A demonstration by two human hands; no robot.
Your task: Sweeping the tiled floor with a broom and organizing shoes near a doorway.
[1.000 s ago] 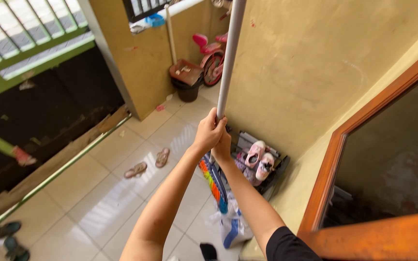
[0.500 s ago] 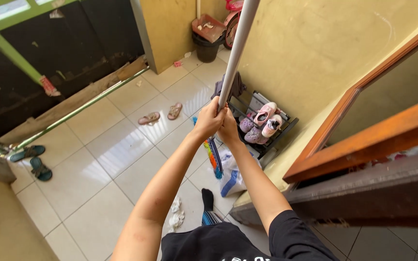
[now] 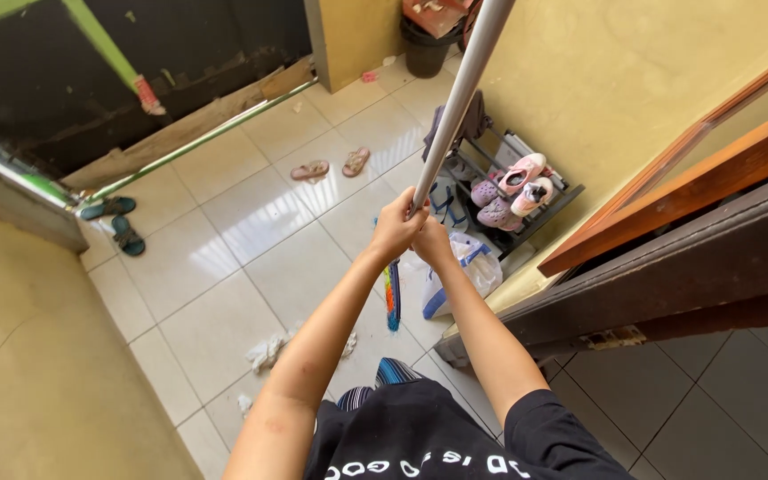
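Note:
A long grey-white pole [image 3: 466, 84] runs from the top of the view down to my hands. My left hand [image 3: 398, 228] is wrapped around its lower part, and my right hand [image 3: 434, 244] grips it just below and behind. Under my hands a multicoloured brush head [image 3: 391, 296] hangs close to the white tiled floor [image 3: 233, 258]. Both my arms are stretched forward from my black shirt.
A low shoe rack [image 3: 551, 200] with pink and purple shoes stands against the yellow wall. A white-and-blue plastic bag [image 3: 471, 271] lies beside it. Sandals [image 3: 331, 167] and dark flip-flops [image 3: 117, 222] lie on the tiles. Crumpled white scraps [image 3: 267, 352] lie near my feet. A wooden door frame [image 3: 668, 204] is at right.
My view has tilted down and pulled back. The door edge and my shirt show more, the bin and tricycle slid up out of view. Both hands keep their grip on the pole.

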